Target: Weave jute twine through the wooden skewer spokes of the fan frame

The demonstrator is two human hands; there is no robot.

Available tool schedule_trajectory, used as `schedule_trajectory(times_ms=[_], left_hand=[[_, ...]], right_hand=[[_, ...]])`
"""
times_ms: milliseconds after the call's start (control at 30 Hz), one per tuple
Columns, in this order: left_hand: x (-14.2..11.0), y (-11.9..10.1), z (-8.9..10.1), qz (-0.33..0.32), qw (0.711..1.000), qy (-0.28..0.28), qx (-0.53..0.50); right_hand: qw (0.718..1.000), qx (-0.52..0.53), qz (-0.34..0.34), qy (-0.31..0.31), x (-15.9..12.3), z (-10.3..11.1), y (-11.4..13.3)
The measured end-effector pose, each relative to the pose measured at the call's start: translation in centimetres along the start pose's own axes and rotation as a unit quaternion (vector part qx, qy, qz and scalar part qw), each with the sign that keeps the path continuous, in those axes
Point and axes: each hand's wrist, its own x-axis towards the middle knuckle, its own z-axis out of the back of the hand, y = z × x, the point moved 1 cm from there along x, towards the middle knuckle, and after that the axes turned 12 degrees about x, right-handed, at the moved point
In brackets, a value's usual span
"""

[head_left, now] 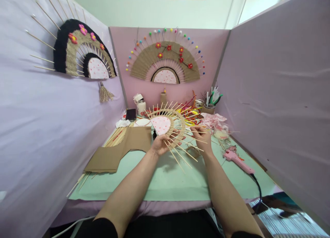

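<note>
My left hand (161, 144) grips the lower edge of a half-round fan (177, 136), thumb on the front. The fan has a white centre with pink spots (162, 124), bands of woven twine around it, and thin wooden sticks that radiate outward. It is held tilted above the table. My right hand (201, 137) is closed at the fan's right side, fingers pinched together among the stick ends. What lies between those fingers is too small to make out. Below the fan, a roll of brown twine or tape (194, 151) lies partly hidden by the sticks.
Brown cardboard (132, 138) and loose sticks (117, 136) lie on the left. A pink glue gun (238, 160) with a black cord rests on the right. Behind are a phone (131, 114), a white bottle (140, 105) and a tool pot (207, 109). Finished fans (144, 61) hang on partitions.
</note>
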Motion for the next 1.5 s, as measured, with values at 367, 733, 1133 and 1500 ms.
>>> schedule_trajectory(times_ms=[367, 733, 1133, 1500], left_hand=[[-0.4, -1.5, 1.0, -0.027, 0.999, -0.015, 0.032], [-0.3, -1.8, 1.5, -0.029, 0.998, -0.034, 0.04], [-0.8, -1.8, 1.2, -0.012, 0.999, -0.01, 0.031], [-0.6, 0.2, -0.1, 0.048, 0.996, 0.068, 0.044]], right_hand=[[0.985, 0.119, -0.109, 0.067, 0.6, 1.5, 0.9], [0.96, 0.257, -0.079, 0.078, 0.9, 2.2, 1.9], [0.973, 0.129, -0.149, 0.121, 0.9, 2.4, 0.6], [1.0, -0.013, 0.021, 0.009, 0.6, 0.7, 0.6]])
